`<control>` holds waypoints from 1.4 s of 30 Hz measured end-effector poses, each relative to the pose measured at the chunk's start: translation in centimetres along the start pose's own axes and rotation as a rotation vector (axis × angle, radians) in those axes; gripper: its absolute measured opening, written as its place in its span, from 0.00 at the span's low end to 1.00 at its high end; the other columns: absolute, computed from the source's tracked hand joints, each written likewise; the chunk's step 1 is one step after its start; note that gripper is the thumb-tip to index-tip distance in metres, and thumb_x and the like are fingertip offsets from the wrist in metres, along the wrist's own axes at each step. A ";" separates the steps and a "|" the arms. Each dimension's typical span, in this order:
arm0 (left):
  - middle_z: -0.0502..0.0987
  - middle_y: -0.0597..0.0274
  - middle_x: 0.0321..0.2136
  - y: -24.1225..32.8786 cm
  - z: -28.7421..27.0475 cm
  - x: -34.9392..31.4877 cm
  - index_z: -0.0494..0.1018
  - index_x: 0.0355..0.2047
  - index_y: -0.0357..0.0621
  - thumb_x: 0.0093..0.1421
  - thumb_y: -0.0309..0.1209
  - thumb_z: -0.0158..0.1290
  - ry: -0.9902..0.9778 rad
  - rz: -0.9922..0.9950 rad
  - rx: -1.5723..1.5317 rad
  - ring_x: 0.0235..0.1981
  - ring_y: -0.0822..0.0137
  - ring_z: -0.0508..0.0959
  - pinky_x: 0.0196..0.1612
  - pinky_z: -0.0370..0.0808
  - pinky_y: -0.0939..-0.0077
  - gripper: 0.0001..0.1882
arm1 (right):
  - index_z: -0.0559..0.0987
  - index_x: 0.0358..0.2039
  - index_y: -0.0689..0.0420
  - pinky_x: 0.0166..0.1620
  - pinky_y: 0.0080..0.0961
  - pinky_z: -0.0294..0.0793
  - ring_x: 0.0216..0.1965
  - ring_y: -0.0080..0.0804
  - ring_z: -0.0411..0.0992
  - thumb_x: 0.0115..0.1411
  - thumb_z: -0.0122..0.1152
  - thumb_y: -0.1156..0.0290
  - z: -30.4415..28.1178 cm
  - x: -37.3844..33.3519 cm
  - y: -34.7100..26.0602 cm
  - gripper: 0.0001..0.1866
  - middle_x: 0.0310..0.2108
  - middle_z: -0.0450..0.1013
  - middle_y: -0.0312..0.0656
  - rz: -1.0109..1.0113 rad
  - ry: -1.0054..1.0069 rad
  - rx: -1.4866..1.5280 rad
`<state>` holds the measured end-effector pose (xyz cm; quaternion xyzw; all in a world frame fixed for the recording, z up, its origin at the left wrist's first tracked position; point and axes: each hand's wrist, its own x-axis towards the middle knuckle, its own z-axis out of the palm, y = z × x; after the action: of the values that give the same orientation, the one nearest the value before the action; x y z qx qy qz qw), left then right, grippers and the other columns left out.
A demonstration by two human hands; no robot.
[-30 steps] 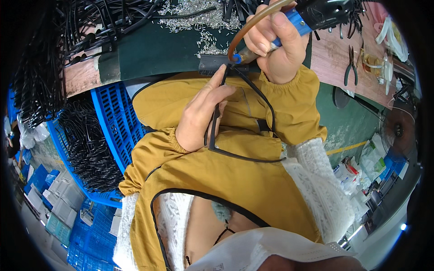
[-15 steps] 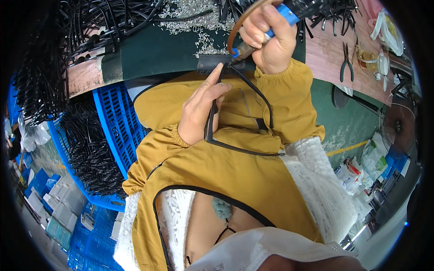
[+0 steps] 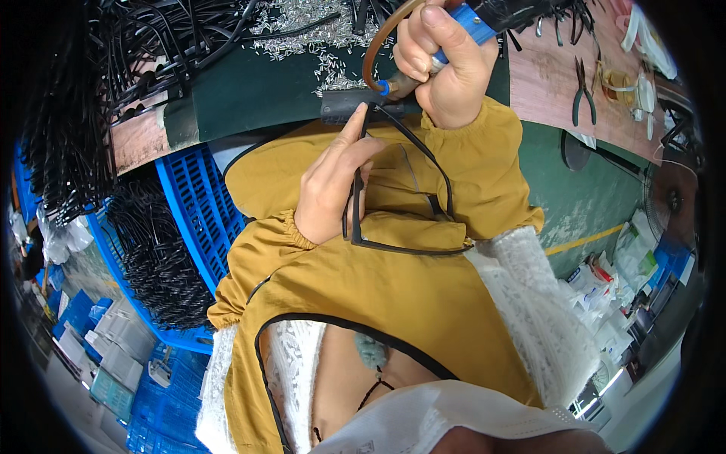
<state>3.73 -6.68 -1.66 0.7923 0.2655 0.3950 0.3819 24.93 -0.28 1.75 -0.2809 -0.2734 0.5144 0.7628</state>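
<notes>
Closest to the lens, a white face mask [image 3: 431, 420] fills the bottom edge, and beyond it spreads a mustard smock [image 3: 378, 295] with white fuzzy sleeves [image 3: 541, 303] showing underneath. Now the piece in play: a black eyeglass frame [image 3: 356, 212], lying over the smock's lap, its front toward the wearer and its two slim arms running up to the table edge. Here's the left hand [image 3: 325, 189], fingers close together, index stretched along one arm, pinching that arm against the thumb.

Up to the right hand [image 3: 454, 83], and it's wrapped firmly round a blue-and-black handheld tool [image 3: 470, 29], with a brown hose [image 3: 372, 57] looping down to the nose. That nose points at the arm ends, right by a dark block [image 3: 344, 104] on the table edge (whether metal actually meets frame, I cannot tell).

Down at the left, a blue basket [image 3: 193, 204] stands packed with black strips [image 3: 155, 257]. Past the block we go, across a dark green mat [image 3: 249, 83], to a glittering scatter of silver pins [image 3: 295, 34]! Over on the right, dark-handled pliers [image 3: 582, 94] lie on the pinkish tabletop [image 3: 541, 91], and farther out there's a fan [image 3: 673, 197].
</notes>
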 end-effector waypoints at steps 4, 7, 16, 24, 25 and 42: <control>0.73 0.25 0.56 -0.1 0.2 -0.4 0.76 0.47 0.36 0.49 0.10 0.52 0.028 0.002 0.005 0.39 0.44 0.84 0.38 0.80 0.67 0.23 | 0.70 0.40 0.56 0.19 0.18 0.58 0.16 0.21 0.61 0.67 0.58 0.74 0.4 -0.3 -0.6 0.05 0.19 0.61 0.34 -0.030 -0.012 -0.009; 0.74 0.25 0.56 -0.2 0.3 -0.4 0.76 0.46 0.36 0.48 0.09 0.51 0.019 -0.020 -0.003 0.36 0.49 0.85 0.36 0.80 0.69 0.23 | 0.69 0.39 0.56 0.19 0.18 0.58 0.17 0.21 0.62 0.67 0.58 0.74 0.7 -0.3 -0.7 0.06 0.20 0.62 0.34 0.006 -0.057 -0.006; 0.79 0.31 0.48 -1.1 -0.2 -0.1 0.75 0.43 0.33 0.48 0.08 0.50 0.029 -0.018 -0.133 0.37 0.52 0.85 0.40 0.82 0.66 0.21 | 0.68 0.38 0.53 0.18 0.20 0.57 0.15 0.23 0.63 0.64 0.63 0.73 0.7 -0.1 0.2 0.10 0.21 0.65 0.36 0.063 -0.068 0.012; 0.81 0.42 0.39 -1.3 -0.6 0.3 0.73 0.43 0.32 0.54 0.08 0.51 0.031 -0.060 -0.246 0.53 0.39 0.81 0.54 0.80 0.56 0.17 | 0.68 0.38 0.53 0.17 0.19 0.57 0.15 0.21 0.59 0.65 0.62 0.72 -0.4 1.1 0.8 0.09 0.19 0.61 0.32 0.175 -0.140 0.108; 0.81 0.41 0.40 -1.0 -0.7 0.3 0.73 0.44 0.32 0.55 0.08 0.51 0.003 -0.051 -0.213 0.54 0.39 0.81 0.54 0.80 0.56 0.17 | 0.69 0.38 0.53 0.17 0.19 0.57 0.15 0.21 0.59 0.66 0.61 0.72 -0.4 1.2 0.5 0.08 0.19 0.60 0.32 0.172 -0.128 0.138; 0.75 0.57 0.35 0.3 -11.2 -0.3 0.68 0.44 0.40 0.61 0.16 0.48 0.699 -0.163 0.216 0.37 0.61 0.76 0.46 0.74 0.69 0.12 | 0.71 0.41 0.55 0.21 0.14 0.58 0.21 0.18 0.58 0.69 0.57 0.70 -4.8 0.4 -5.1 0.05 0.24 0.59 0.31 0.111 -0.068 0.127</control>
<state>-5.65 -2.63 2.88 0.6215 0.4820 0.5799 0.2125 31.70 -2.26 2.07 -0.2292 -0.2498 0.5814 0.7396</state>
